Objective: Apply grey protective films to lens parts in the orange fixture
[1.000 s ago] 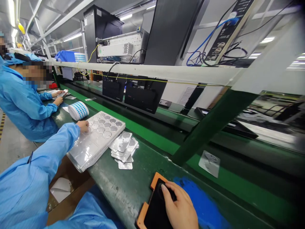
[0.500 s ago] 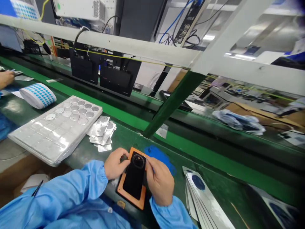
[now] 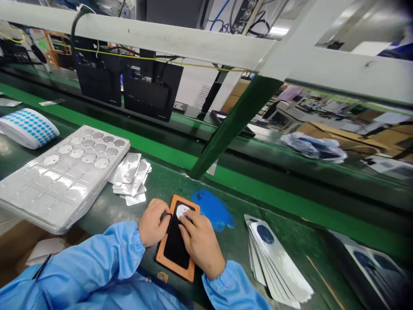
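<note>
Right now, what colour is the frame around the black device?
Orange; the frame shows best in the head view.

The orange frame (image 3: 191,272) looks smooth and matt, the black panel (image 3: 177,244) inside it dull. Left of the frame, the tray (image 3: 32,189) is clear, glossy plastic, and the stacked cards (image 3: 127,172) are shiny silver. Right of it, the fanned strips (image 3: 280,262) have a metallic sheen. The green bench (image 3: 234,247) beneath it is smooth, faintly glossy; the blue sleeves (image 3: 238,287) either side are wrinkled cloth.
</note>
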Demonstrator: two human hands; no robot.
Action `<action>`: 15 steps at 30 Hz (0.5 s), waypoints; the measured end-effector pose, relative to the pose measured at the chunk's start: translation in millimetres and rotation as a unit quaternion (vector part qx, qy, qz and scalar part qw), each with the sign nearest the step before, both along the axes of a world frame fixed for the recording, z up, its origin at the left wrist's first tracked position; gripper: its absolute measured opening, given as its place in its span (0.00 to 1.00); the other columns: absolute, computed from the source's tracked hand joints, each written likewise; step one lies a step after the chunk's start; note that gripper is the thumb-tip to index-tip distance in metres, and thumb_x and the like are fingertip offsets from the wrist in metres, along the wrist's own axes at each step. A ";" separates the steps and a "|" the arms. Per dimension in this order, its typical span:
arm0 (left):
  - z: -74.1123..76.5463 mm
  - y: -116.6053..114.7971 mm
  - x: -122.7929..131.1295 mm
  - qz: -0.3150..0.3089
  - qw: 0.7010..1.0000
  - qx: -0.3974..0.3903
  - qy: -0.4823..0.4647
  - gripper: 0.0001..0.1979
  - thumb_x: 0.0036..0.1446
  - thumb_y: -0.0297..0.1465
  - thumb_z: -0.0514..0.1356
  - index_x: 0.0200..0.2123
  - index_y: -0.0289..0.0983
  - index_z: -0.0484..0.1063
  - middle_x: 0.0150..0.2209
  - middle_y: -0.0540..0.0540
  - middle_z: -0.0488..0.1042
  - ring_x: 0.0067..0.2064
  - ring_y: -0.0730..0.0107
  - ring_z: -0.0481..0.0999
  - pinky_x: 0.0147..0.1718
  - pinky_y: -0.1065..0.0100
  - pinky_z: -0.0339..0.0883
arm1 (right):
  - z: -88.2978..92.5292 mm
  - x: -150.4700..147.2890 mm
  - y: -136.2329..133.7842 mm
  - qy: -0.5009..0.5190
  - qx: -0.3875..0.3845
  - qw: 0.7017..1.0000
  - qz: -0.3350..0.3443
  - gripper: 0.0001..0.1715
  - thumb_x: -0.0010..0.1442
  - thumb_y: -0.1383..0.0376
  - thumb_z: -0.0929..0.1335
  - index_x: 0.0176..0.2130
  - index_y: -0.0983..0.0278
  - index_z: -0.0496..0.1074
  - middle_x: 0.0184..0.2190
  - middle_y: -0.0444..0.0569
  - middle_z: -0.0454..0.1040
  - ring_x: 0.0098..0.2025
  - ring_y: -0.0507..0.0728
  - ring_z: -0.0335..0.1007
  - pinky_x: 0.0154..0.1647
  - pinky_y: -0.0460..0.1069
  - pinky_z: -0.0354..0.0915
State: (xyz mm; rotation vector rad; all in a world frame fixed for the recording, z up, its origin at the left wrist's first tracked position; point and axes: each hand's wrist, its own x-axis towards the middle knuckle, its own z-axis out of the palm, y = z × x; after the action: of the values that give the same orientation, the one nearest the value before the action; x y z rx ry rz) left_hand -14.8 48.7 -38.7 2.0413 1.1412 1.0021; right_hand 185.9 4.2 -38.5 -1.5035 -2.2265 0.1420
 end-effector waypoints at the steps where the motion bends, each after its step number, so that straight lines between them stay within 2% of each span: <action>1: 0.9 0.5 0.7 -0.004 1.000 0.009 0.003 0.05 0.56 0.23 0.53 0.37 0.36 0.65 0.39 0.43 0.69 0.46 0.64 0.66 0.47 0.61 0.63 | -0.5 0.0 -0.1 0.000 -0.003 1.000 0.002 0.15 0.66 0.64 0.64 0.50 0.60 0.74 0.52 0.50 0.70 0.55 0.58 0.65 0.56 0.57 0.60; 3: 3.6 1.9 4.3 -0.027 0.999 0.038 0.024 0.08 0.57 0.24 0.53 0.40 0.36 0.67 0.42 0.42 0.70 0.49 0.62 0.66 0.50 0.58 0.61 | -1.1 -2.6 -0.8 0.010 -0.005 1.000 0.001 0.16 0.65 0.64 0.64 0.51 0.59 0.73 0.52 0.49 0.71 0.56 0.58 0.65 0.58 0.58 0.59; 5: 7.0 3.5 10.4 -0.069 0.992 0.065 0.080 0.14 0.57 0.26 0.54 0.48 0.37 0.68 0.48 0.41 0.70 0.55 0.57 0.63 0.56 0.53 0.56 | -0.7 -4.3 -2.8 0.036 -0.010 0.999 0.001 0.16 0.65 0.65 0.64 0.52 0.60 0.73 0.53 0.49 0.71 0.57 0.58 0.65 0.60 0.58 0.58; 8: 11.0 5.3 19.0 -0.123 0.971 0.081 0.187 0.21 0.58 0.29 0.56 0.55 0.40 0.66 0.57 0.44 0.68 0.62 0.49 0.54 0.57 0.46 0.49 | 1.0 17.6 -9.0 0.091 -0.044 0.995 0.007 0.17 0.67 0.64 0.62 0.52 0.58 0.72 0.53 0.46 0.71 0.58 0.55 0.64 0.62 0.56 0.57; 9: 11.6 5.7 20.7 -0.131 0.964 0.084 0.215 0.20 0.58 0.30 0.56 0.55 0.41 0.67 0.57 0.45 0.68 0.63 0.47 0.52 0.56 0.44 0.48 | 1.6 35.9 -12.3 0.105 -0.048 0.993 -0.030 0.17 0.67 0.62 0.62 0.52 0.58 0.73 0.52 0.45 0.72 0.57 0.54 0.65 0.62 0.54 0.57; 10: 11.8 5.8 21.6 -0.134 0.959 0.088 0.234 0.19 0.59 0.31 0.55 0.54 0.41 0.67 0.58 0.46 0.68 0.63 0.45 0.51 0.54 0.42 0.48 | 2.3 60.0 -16.6 0.110 -0.047 0.988 -0.096 0.17 0.66 0.59 0.62 0.51 0.59 0.73 0.51 0.46 0.73 0.56 0.54 0.66 0.61 0.54 0.58; 11: 11.8 5.8 22.1 -0.133 0.956 0.092 0.246 0.18 0.60 0.31 0.55 0.54 0.41 0.68 0.58 0.46 0.68 0.63 0.44 0.51 0.53 0.42 0.47 | 2.9 88.7 -21.6 0.110 -0.039 0.974 -0.195 0.19 0.65 0.56 0.63 0.51 0.61 0.73 0.50 0.48 0.73 0.55 0.56 0.67 0.59 0.53 0.59; 13: 11.1 5.4 22.1 -0.131 0.952 0.101 0.257 0.18 0.60 0.31 0.53 0.53 0.41 0.68 0.58 0.47 0.67 0.62 0.44 0.51 0.52 0.41 0.47 | 3.3 152.0 -33.0 0.047 -0.066 0.914 -0.398 0.32 0.59 0.49 0.67 0.53 0.68 0.71 0.54 0.58 0.70 0.59 0.64 0.62 0.60 0.57 0.55; 14: 10.6 5.1 22.2 -0.128 0.952 0.105 0.258 0.17 0.60 0.30 0.53 0.53 0.41 0.68 0.58 0.47 0.67 0.62 0.44 0.51 0.52 0.41 0.46 | 2.8 182.0 -38.4 0.017 -0.135 0.878 -0.459 0.42 0.54 0.46 0.69 0.57 0.73 0.68 0.57 0.63 0.65 0.62 0.68 0.57 0.60 0.59 0.54; 15: 10.0 4.8 22.3 -0.124 0.952 0.108 0.257 0.17 0.59 0.30 0.54 0.52 0.41 0.68 0.58 0.48 0.68 0.62 0.44 0.51 0.51 0.41 0.46 | 1.7 208.1 -43.1 0.018 -0.179 0.860 -0.477 0.47 0.49 0.46 0.71 0.55 0.77 0.69 0.56 0.69 0.66 0.59 0.73 0.60 0.55 0.60 0.58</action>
State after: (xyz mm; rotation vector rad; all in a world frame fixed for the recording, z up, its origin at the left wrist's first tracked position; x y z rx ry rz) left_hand 7.5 53.5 -28.7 2.6444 1.0080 0.4966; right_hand 394.1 -38.9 -36.8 -2.5872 -1.2193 0.2665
